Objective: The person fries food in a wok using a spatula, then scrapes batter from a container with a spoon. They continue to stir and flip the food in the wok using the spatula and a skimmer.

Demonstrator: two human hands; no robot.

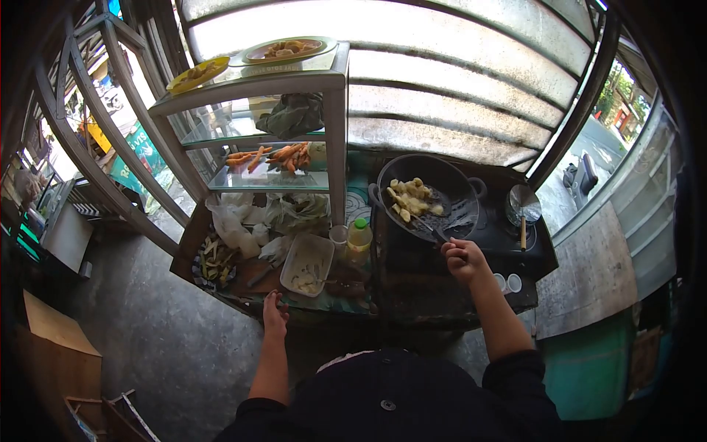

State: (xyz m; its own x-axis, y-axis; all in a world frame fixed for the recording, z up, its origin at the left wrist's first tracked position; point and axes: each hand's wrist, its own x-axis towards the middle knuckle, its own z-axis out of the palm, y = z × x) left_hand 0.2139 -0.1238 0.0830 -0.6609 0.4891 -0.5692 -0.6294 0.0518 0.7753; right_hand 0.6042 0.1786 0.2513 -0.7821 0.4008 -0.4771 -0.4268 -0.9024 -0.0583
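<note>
A dark wok [462, 193] with two loop handles sits on the black stove [508, 247]. Yellowish pieces of food [412, 195] lie in its left half, in oil. My right hand [462, 259] is closed around the handle of a spatula [433, 228], whose head reaches in among the food. My left hand [275, 313] hangs at the counter's front edge, fingers apart and holding nothing. Just beyond it stands a rectangular white container [309, 258] with some pale batter at the bottom. A bottle with a green cap [359, 239] and a clear cup [339, 237] are right of the container.
A glass display case [337, 132] with fried food and two plates on top rises at the back left. Plastic bags [234, 225], peels [213, 261] and a knife [259, 276] lie left of the container. A small pan [523, 202] and white cups [513, 283] are at the right.
</note>
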